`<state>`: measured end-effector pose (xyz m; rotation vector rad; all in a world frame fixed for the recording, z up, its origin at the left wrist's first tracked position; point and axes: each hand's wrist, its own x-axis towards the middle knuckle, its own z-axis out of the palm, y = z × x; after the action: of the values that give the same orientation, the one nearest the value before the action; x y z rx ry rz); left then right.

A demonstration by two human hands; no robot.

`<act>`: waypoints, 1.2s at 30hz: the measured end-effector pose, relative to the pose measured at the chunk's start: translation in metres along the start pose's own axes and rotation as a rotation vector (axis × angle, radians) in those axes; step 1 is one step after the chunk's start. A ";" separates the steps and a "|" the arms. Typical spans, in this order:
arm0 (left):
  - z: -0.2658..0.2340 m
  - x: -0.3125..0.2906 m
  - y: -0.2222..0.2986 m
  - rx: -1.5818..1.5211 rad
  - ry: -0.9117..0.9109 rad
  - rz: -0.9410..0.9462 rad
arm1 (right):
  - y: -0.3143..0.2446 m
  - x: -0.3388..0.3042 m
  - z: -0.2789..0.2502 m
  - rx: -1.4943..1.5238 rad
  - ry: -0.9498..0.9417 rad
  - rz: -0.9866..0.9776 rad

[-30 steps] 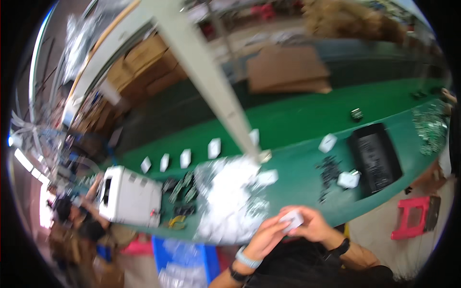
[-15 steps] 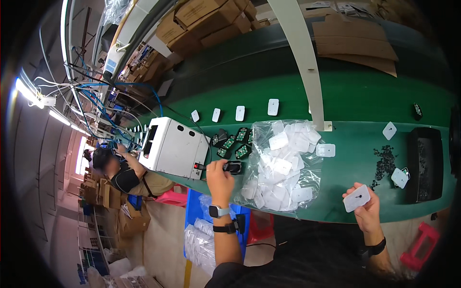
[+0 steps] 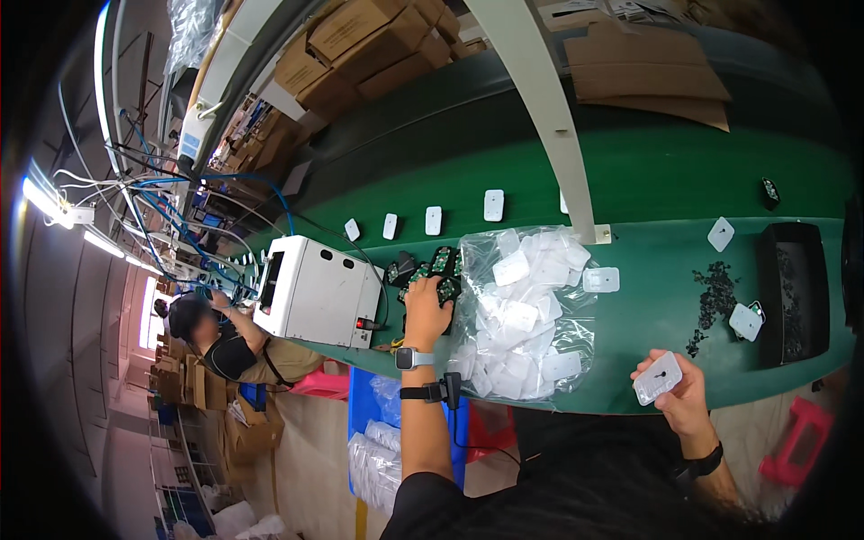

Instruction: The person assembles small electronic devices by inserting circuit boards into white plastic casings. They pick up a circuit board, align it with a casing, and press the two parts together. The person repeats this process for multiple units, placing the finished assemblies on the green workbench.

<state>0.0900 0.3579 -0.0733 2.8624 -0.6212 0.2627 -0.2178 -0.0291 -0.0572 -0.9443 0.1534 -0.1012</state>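
Observation:
My left hand (image 3: 427, 310) is down among several black cases with green circuit boards (image 3: 443, 261), left of the bag. Its fingers curl over one black case with a green circuit board (image 3: 447, 290), and they partly cover it. At the bench's near edge, my right hand (image 3: 688, 396) grips a white rounded plastic cover (image 3: 658, 378), which has a small black part at its middle. An open clear plastic bag (image 3: 583, 337) heaped with white covers (image 3: 520, 317) lies between my hands.
A white machine (image 3: 321, 292) with cables stands left of the cases. Small black parts (image 3: 714, 301) lie scattered beside a black tray (image 3: 792, 346) at right. White covers (image 3: 493, 205) form a row farther back. A metal post (image 3: 540, 99) rises behind the bag. Another person (image 3: 229, 346) sits at far left.
My left hand has left the black item by the machine and moved away from me onto the circuit-board cases. My right hand still holds the white cover, slightly shifted. The whole view has shifted a little.

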 end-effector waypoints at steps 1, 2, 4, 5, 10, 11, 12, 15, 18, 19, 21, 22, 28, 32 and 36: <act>-0.005 -0.002 0.002 -0.009 0.017 -0.008 | 0.001 0.000 -0.001 0.005 0.003 0.001; -0.013 -0.005 0.004 -0.016 0.035 -0.019 | 0.000 0.000 -0.001 0.004 -0.003 0.001; -0.035 -0.011 0.017 -0.099 0.209 0.022 | -0.001 0.001 0.000 0.000 -0.011 0.000; -0.044 -0.013 0.034 -0.356 0.208 -0.090 | -0.001 0.001 -0.001 0.001 -0.008 -0.010; -0.068 -0.040 0.123 -1.688 -0.048 -0.286 | -0.003 0.006 0.005 0.018 -0.025 0.001; -0.068 -0.049 0.144 -1.735 -0.110 -0.321 | -0.004 0.008 0.008 0.025 -0.050 0.021; -0.063 -0.056 0.165 -1.799 -0.185 -0.343 | -0.007 0.009 0.010 0.017 -0.061 0.032; -0.048 -0.070 0.209 -1.906 -0.489 -0.406 | -0.011 0.013 0.016 -0.016 -0.090 -0.029; -0.029 -0.080 0.248 -2.312 -0.615 -0.408 | -0.022 0.011 0.014 -0.036 -0.110 -0.071; -0.030 -0.079 0.260 -2.370 -0.661 -0.448 | -0.023 0.009 0.010 -0.030 -0.097 -0.082; -0.040 -0.074 0.279 -2.481 -0.763 -0.536 | -0.029 0.003 0.007 -0.020 -0.058 -0.089; -0.040 -0.075 0.285 -2.382 -0.741 -0.492 | -0.030 0.002 0.004 -0.065 -0.047 -0.120; -0.033 -0.094 0.290 -1.868 -0.542 -0.332 | -0.034 0.003 0.007 -0.282 -0.011 -0.200; -0.042 -0.093 0.296 -1.797 -0.489 -0.196 | -0.029 0.002 0.008 -0.361 -0.017 -0.218; -0.047 -0.094 0.298 -1.747 -0.503 -0.191 | -0.026 0.003 0.010 -0.387 -0.009 -0.242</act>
<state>-0.1268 0.1399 -0.0016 1.2043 -0.2991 -0.7070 -0.2138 -0.0372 -0.0307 -1.3477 0.0492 -0.2987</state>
